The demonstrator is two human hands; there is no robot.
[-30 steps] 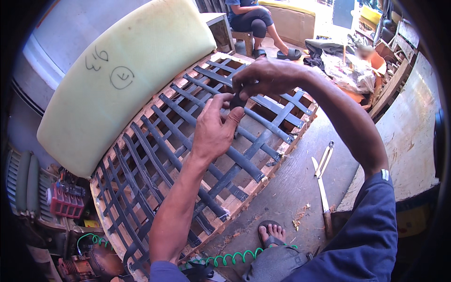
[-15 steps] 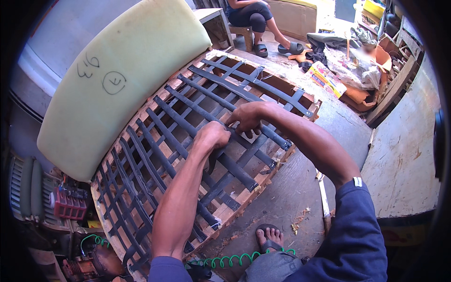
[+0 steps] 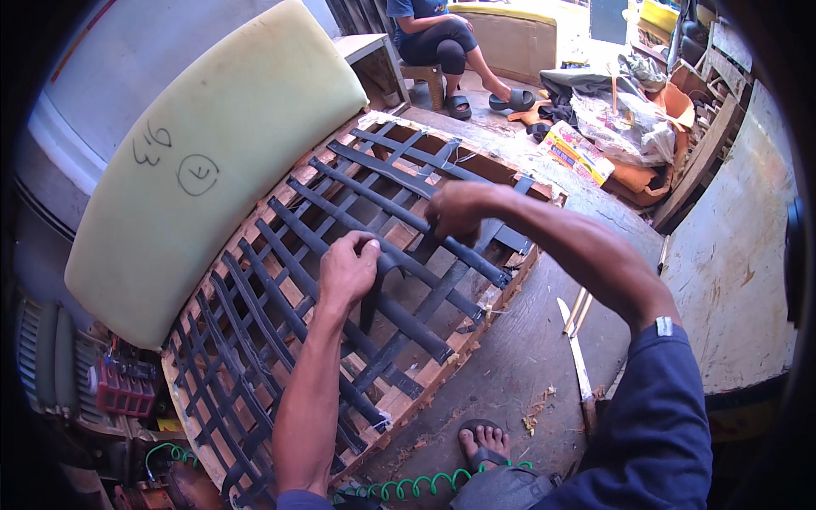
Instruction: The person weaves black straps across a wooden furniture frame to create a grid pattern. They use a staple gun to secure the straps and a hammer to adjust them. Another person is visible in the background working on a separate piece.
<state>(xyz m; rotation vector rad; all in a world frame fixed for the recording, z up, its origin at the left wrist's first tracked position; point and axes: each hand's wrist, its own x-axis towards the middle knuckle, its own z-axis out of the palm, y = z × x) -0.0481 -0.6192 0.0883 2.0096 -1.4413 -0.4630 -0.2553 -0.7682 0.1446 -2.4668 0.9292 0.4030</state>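
A wooden seat frame [image 3: 456, 350] lies before me, crossed by a woven grid of black elastic webbing straps [image 3: 293, 223]. My left hand [image 3: 347, 270] is closed, thumb and fingers pinching a loose black strap [image 3: 371, 308] whose end hangs down by the grid. To its right, my right hand [image 3: 463, 211] is slightly blurred and bent downward, its fingers closed on a dark stretch of strap at the weave. Part of the strap between the hands is hidden among the crossing bands.
A pale green foam cushion [image 3: 246, 110] with pen marks leans along the frame's far left side. A long knife [image 3: 581, 365] and thin sticks [image 3: 578, 311] lie on the floor at right. A green coiled hose [image 3: 416, 486] runs near my foot. Another person sits at the back beside scrap piles.
My hands have moved apart: the left went left and a little down, the right shifted slightly right. More of the loose strap shows between them. The view has also shifted slightly.
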